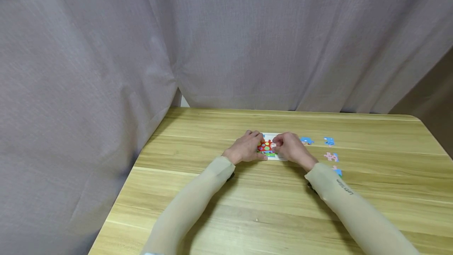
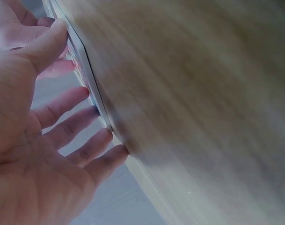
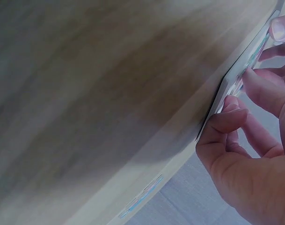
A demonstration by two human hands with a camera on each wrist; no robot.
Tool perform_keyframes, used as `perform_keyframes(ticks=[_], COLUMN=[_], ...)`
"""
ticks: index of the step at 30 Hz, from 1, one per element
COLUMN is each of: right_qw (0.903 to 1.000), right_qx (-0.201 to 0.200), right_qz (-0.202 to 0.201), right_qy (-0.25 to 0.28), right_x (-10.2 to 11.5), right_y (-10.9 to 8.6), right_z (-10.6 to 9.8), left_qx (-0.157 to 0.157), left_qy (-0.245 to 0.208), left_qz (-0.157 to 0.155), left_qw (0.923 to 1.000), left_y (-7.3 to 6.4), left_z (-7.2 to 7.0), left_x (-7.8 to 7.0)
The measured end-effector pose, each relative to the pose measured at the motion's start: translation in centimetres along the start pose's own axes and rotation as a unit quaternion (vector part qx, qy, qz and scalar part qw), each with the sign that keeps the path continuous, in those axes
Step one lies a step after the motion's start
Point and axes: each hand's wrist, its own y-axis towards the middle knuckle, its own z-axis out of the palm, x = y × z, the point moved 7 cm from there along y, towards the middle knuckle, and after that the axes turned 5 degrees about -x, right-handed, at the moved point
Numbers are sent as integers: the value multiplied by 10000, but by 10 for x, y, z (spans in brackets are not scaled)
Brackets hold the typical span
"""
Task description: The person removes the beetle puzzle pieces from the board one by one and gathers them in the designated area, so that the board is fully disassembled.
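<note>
A white-bordered puzzle board [image 1: 277, 159] lies on the wooden table between the hands. Joined pieces with a red, dotted picture [image 1: 265, 146] fill part of it, above a green strip. My left hand [image 1: 246, 147] rests over the board's left side, fingers spread and fairly straight. Its fingertips [image 2: 105, 136] touch along the board's edge in the left wrist view. My right hand [image 1: 291, 147] curls over the right side, thumb and forefinger pinching a small puzzle piece [image 1: 273, 145] at the red picture's right end. That piece is mostly covered by the fingers.
Right of the board lie several loose puzzle pieces: a blue one [image 1: 307, 141], another blue one [image 1: 329, 141], a pink one [image 1: 331, 156] and a blue-and-green one [image 1: 337, 171] beside the right sleeve. A grey curtain [image 1: 240, 50] hangs behind the table [image 1: 255, 207].
</note>
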Motion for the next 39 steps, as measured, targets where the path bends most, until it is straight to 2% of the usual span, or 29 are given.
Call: perform_keyframes(ticks=[12,24,39], right_qw=[9993,9996,9997], right_qx=[262,214,-133], right_qz=[248,142,42], right_qy=[-82,82,211], right_x=[-2,-2,-5], right_y=[5,5,5], right_z=[5,3,-1], left_qx=[-26,-6,-27], left_qy=[33,-35,-5], left_qz=[4,-66,-34], left_qw=[10000,10000,10000], left_y=[0,0,-1], left_z=[0,1,-2], left_x=[0,1,-1])
